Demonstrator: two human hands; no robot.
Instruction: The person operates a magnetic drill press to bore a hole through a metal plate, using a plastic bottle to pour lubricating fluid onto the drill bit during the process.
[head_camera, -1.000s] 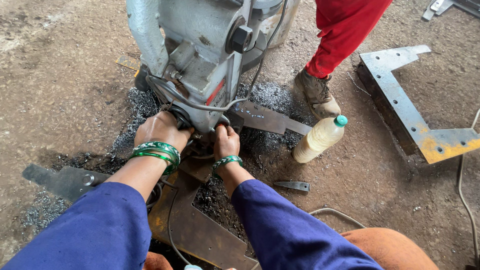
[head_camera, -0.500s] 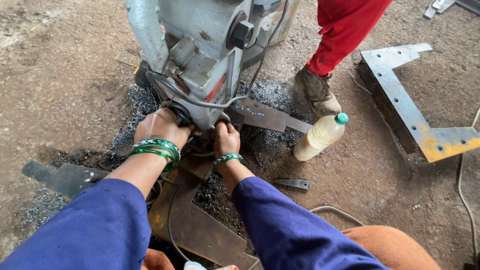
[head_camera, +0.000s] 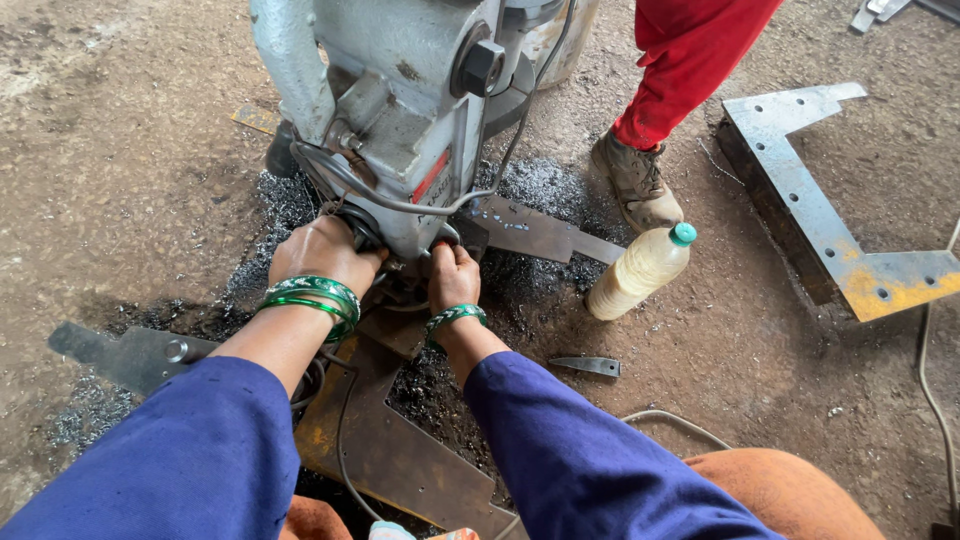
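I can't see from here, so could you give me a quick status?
Left hand and right hand both on grey machine base. Rusty plate beneath. Plastic bottle stands apart.

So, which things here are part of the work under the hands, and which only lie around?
In the work:
- left hand and right hand, both at the base of the grey drilling machine
- brown steel plate under the machine
- metal shavings around it

Only lying around:
- plastic bottle
- angled steel piece
- small metal strip
- another person's boot
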